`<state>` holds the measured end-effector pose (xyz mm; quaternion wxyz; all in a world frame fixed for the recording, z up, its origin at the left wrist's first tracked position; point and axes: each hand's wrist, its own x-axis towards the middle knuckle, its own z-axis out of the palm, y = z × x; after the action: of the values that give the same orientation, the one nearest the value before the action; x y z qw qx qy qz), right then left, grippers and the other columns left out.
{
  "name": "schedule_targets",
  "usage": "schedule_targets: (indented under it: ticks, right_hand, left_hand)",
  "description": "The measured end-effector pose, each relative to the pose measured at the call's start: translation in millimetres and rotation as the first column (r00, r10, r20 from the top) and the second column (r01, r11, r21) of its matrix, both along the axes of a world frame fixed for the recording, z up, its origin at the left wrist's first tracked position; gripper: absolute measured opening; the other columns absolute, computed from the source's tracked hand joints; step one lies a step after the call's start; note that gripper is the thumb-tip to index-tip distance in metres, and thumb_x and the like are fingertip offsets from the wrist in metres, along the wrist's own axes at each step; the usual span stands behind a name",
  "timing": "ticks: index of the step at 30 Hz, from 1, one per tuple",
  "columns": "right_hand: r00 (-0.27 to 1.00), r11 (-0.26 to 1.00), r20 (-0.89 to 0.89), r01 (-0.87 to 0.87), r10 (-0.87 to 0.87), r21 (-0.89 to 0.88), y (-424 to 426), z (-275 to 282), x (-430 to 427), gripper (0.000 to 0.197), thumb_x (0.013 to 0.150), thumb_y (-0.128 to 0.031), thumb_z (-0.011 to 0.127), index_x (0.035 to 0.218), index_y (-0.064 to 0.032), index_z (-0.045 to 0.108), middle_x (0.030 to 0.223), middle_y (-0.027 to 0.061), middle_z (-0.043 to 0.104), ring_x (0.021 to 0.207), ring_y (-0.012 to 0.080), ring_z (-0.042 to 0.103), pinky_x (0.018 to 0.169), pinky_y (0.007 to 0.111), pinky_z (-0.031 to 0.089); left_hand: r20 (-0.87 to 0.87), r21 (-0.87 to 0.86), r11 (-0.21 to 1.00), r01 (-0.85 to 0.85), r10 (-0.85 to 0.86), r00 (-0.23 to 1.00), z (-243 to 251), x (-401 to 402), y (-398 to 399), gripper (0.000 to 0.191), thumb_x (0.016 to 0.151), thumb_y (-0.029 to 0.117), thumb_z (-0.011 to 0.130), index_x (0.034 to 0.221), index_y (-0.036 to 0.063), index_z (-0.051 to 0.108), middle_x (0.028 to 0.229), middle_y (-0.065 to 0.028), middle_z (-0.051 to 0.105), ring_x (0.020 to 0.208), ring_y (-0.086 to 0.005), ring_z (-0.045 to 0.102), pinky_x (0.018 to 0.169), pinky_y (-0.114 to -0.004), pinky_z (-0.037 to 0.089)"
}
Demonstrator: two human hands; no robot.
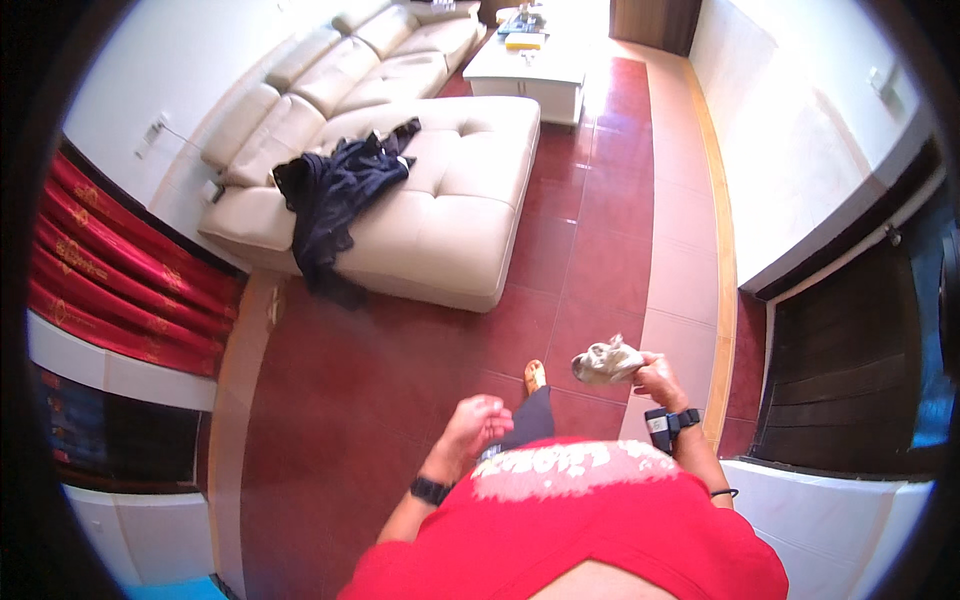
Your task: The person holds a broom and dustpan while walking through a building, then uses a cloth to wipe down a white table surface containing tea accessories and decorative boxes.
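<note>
In my right hand (661,381) is a crumpled, pale cloth-like item (609,361), gripped at one end and held out over the tiled floor. It has a darker patch at its far end; its exact kind cannot be told. My left hand (478,424) hangs in front of my body with its fingers loosely curled, and nothing shows in it. Each wrist wears a black strap, the right one with a small device. Ahead, a dark garment (341,184) lies bunched on the cream sofa (465,247), partly hanging over its near edge.
A white coffee table (487,67) stands beyond the sofa, with a yellow item (524,40) and other things on top. A red patterned curtain (127,262) hangs at left. To the right are a white wall (780,127) and a dark door (840,367). The floor is red tile (337,450).
</note>
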<state>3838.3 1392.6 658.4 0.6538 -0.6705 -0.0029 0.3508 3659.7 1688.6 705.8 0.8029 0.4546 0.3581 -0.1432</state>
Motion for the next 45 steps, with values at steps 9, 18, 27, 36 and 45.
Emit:
schedule_targets:
  ticks: [9, 18, 27, 36, 45]
  right_hand:
    - [0.982, 0.968, -0.075, 0.157, -0.174, -0.194, 57, 35, -32, 0.028, 0.066, 0.001, 0.045, 0.087, -0.0043, 0.062, 0.07, 0.0046, 0.06, 0.059, 0.0148, 0.058, 0.05, 0.027, 0.048]
    - [0.925, 0.889, 0.034, -0.354, 0.379, -0.291, 180, 45, 18, 0.016, 0.07, -0.013, 0.055, 0.075, 0.0003, 0.063, 0.062, 0.0046, 0.058, 0.053, 0.012, 0.053, 0.046, 0.028, 0.04]
    - [0.367, 0.391, 0.134, -0.865, 0.92, -0.315, 86, -11, -26, 0.018, 0.069, -0.006, 0.051, 0.084, -0.0018, 0.06, 0.059, 0.0009, 0.053, 0.044, 0.0089, 0.044, 0.036, 0.021, 0.035]
    - [0.061, 0.067, 0.073, -0.994, 0.995, -0.081, 92, 125, -189, 0.027, 0.068, -0.005, 0.044, 0.093, -0.0002, 0.054, 0.078, 0.0069, 0.057, 0.06, 0.0148, 0.056, 0.045, 0.023, 0.047]
    - [-0.26, -0.132, -0.167, -0.831, 0.951, 0.54, 71, 204, -395, 0.024, 0.081, -0.007, 0.042, 0.103, -0.0016, 0.049, 0.095, 0.0085, 0.057, 0.079, 0.0191, 0.057, 0.057, 0.029, 0.05]
  left_hand:
    - [0.089, 0.124, 0.982, 0.14, -0.152, 0.984, 40, 61, 122, 0.012, 0.083, 0.011, 0.05, 0.092, 0.0025, 0.051, 0.079, -0.0086, 0.059, 0.068, -0.0165, 0.06, 0.057, -0.025, 0.048]
    - [0.06, 0.188, 0.914, -0.36, 0.355, 0.933, -6, -28, 123, 0.013, 0.079, 0.012, 0.053, 0.085, 0.0005, 0.053, 0.07, -0.0067, 0.055, 0.058, -0.0138, 0.058, 0.044, -0.024, 0.045]
    - [0.158, 0.07, 0.344, -0.936, 0.923, 0.351, -25, -228, -228, 0.008, 0.079, 0.01, 0.051, 0.083, 0.003, 0.051, 0.069, -0.0047, 0.051, 0.059, -0.0135, 0.051, 0.048, -0.024, 0.041]
    - [0.156, 0.146, -0.014, -0.989, 0.988, 0.009, 0, -269, -367, 0.013, 0.079, 0.019, 0.053, 0.083, 0.0062, 0.049, 0.07, -0.0003, 0.049, 0.062, -0.0118, 0.051, 0.055, -0.023, 0.041]
    - [0.066, -0.303, -0.516, -0.802, 0.828, -0.557, -63, -379, -416, 0.04, 0.081, 0.036, 0.053, 0.112, 0.0139, 0.043, 0.098, -0.0075, 0.048, 0.085, -0.0229, 0.051, 0.074, -0.038, 0.042]
